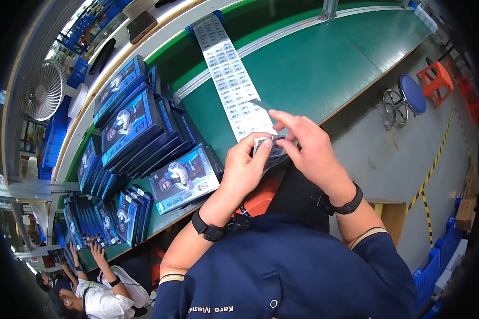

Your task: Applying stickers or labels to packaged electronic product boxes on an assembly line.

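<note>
Dark blue sleeves are seen closest, and from them two bare hands are raised over the edge of the green worktop (pixel 324 69). A small grey sticker (pixel 269 146) is pinched between the thumb and fingers of the left hand (pixel 245 167), and its top edge is pinched by the fingertips of the right hand (pixel 308 146). Both hands are closed on it, just above the near end of a long white strip of labels (pixel 229 74). That strip is laid across the worktop and runs away toward the far side. The sticker is judged to be very light, thin and bendy, and likely sticky on one side, so it is best held by its edges or a corner. To the left, many flat dark blue boxes (pixel 130 119) with a picture on the front are stacked in leaning rows. One such box (pixel 183 178) is laid flat just beside the left hand. A white fan (pixel 45 90) is stood far to the left.
</note>
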`<state>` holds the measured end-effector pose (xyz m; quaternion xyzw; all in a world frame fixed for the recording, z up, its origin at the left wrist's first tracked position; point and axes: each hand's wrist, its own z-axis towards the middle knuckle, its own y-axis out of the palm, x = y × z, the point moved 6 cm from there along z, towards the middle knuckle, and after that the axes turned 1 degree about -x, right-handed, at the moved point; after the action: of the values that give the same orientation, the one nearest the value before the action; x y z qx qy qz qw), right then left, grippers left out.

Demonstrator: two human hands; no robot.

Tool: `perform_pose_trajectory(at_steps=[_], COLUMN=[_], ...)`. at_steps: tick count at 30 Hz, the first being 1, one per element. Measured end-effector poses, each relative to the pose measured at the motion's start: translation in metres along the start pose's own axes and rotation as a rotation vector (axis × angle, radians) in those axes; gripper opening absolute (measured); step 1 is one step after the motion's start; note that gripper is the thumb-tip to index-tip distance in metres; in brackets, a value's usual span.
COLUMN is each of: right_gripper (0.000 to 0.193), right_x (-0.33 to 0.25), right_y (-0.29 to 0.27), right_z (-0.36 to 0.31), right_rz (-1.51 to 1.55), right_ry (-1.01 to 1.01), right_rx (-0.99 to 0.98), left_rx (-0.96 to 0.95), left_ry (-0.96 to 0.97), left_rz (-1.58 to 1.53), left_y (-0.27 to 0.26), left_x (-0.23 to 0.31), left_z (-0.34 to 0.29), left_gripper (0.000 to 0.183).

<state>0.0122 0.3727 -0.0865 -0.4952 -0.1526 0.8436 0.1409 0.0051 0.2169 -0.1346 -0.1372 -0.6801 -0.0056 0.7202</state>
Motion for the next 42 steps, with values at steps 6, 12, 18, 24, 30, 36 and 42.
perform_pose_trajectory(at_steps=[6, 12, 18, 24, 30, 36, 42], right_gripper=[0.042, 0.035, 0.047, 0.077, 0.068, 0.061, 0.060], right_x=[-0.011, -0.013, 0.002, -0.002, -0.011, -0.005, -0.006], right_y=[0.003, -0.003, -0.016, -0.002, 0.011, -0.016, 0.007], right_z=[-0.009, -0.016, -0.020, 0.004, 0.012, 0.023, 0.022], right_rz=[-0.315, -0.295, 0.046, 0.230, 0.026, 0.079, 0.488], right_ry=[-0.275, -0.341, -0.100, 0.024, -0.022, -0.025, 0.131], right_rx=[0.084, 0.179, 0.275, 0.005, -0.267, 0.024, 0.015], left_rx=[-0.001, 0.103, 0.136, 0.137, 0.027, -0.150, -0.430], left_ry=[-0.028, 0.016, -0.040, 0.103, 0.059, 0.026, 0.303], left_rz=[0.137, 0.081, 0.007, 0.285, 0.470, 0.525, 0.424], left_y=[-0.001, 0.001, 0.001, 0.003, 0.007, 0.011, 0.015], left_x=[0.005, 0.007, -0.001, -0.010, -0.014, -0.023, 0.001], left_z=[-0.005, -0.009, -0.006, -0.011, -0.015, -0.025, -0.048], left_gripper=[0.025, 0.027, 0.036, 0.036, 0.046, 0.046, 0.079])
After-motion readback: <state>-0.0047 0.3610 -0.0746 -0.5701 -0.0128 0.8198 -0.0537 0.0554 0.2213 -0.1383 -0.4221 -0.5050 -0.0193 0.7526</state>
